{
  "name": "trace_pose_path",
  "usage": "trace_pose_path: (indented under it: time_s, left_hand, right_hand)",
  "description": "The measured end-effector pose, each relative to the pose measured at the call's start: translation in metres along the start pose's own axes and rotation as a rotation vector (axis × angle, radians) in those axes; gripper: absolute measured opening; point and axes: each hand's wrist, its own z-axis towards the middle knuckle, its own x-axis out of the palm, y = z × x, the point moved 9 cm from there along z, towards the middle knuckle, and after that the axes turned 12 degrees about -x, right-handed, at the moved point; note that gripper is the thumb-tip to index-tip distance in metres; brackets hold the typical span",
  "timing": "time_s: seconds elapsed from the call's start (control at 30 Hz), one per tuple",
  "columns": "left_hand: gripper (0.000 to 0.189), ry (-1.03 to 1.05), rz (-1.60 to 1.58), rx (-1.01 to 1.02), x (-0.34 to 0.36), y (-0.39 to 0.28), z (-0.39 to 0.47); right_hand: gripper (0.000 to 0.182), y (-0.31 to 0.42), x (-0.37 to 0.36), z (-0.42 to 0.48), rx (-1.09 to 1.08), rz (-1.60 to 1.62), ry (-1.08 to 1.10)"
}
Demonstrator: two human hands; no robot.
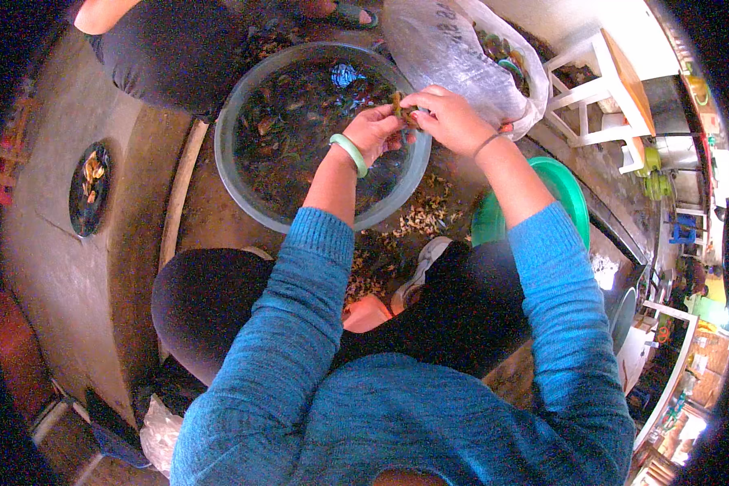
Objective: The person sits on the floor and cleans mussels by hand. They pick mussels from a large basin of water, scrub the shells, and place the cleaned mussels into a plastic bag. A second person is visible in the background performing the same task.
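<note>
A small brownish-yellow piece (398, 104), too small to name surely, is pinched between my two hands. My left hand (373, 130), with a pale green bangle at the wrist, grips it from the left. The thumb and fingertips of my right hand (446, 118) close on it from the other side; a dark band circles that wrist. Both hands are over the right part of a large translucent plastic basin (228, 182). Dark liquid with many brown and green bits fills the basin, and a blue-and-white object (345, 75) lies in it near the far side.
Behind the basin stands a white plastic sack (437, 51) with brownish-green contents. A green basin (574, 188) is partly under my right arm. Yellowish scraps (428, 209) litter the floor. On the ledge at left sits a dark plate (85, 212) with yellowish pieces. Another person's knee (170, 58) is near.
</note>
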Motion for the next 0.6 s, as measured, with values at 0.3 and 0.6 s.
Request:
trace_pose_path:
  time_s: [0.3, 0.6]
  left_hand:
    - [0.029, -0.021, 0.106, -0.038, 0.004, 0.007, 0.007]
    - [0.036, -0.053, 0.145, -0.038, 0.001, 0.012, 0.012]
  right_hand:
    - [0.009, -0.004, 0.008, 0.0, 0.032, -0.127, 0.099]
    - [0.009, -0.015, 0.02, -0.006, 0.143, -0.272, 0.238]
